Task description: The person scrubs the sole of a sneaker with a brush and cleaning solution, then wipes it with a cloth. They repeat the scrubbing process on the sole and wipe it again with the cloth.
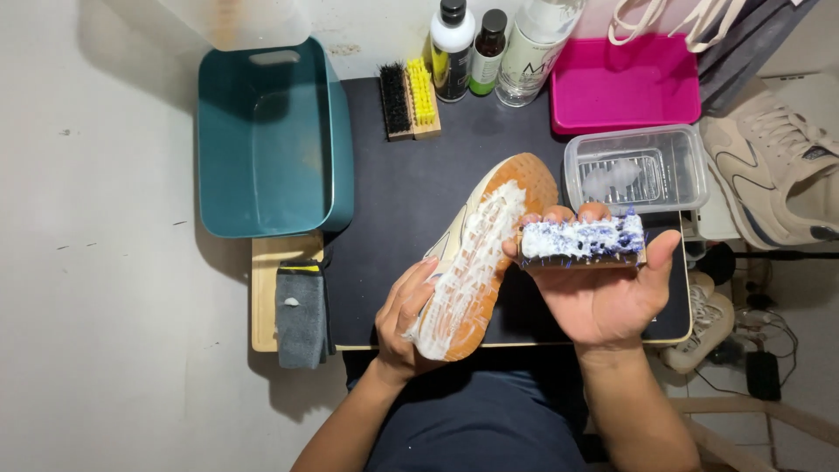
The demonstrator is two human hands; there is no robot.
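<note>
At the far left of the frame is bare pale floor. Next, at upper left, a teal tub (275, 140) stands with its right part on the dark mat (419, 175) that covers the table (266, 297); nothing shows inside it. Below it, a grey folded cloth (301, 316) hangs over the table's light wooden front edge.

At top centre two wooden brushes (409, 100), one with black bristles and one with yellow, lie side by side, with three bottles (489, 48) just right of them.

In the middle, the left hand (404, 319) has its fingers wrapped around the heel end of a cream shoe (481, 253), held sole-up and tilted above the mat; the tan sole is coated in white foam. Just right of it, the right hand (612, 293) grips a foamy brush (584, 242), bristles up, fingers curled over the far side and thumb at its right end. The brush sits right beside the sole.

At upper right, a pink tray (625, 87) looks empty, and in front of it a clear plastic box (636, 170) holds some liquid with foam. Past the table's right edge lie beige sneakers (773, 170) and cables on the floor. Open mat shows between the tub and the shoe.
</note>
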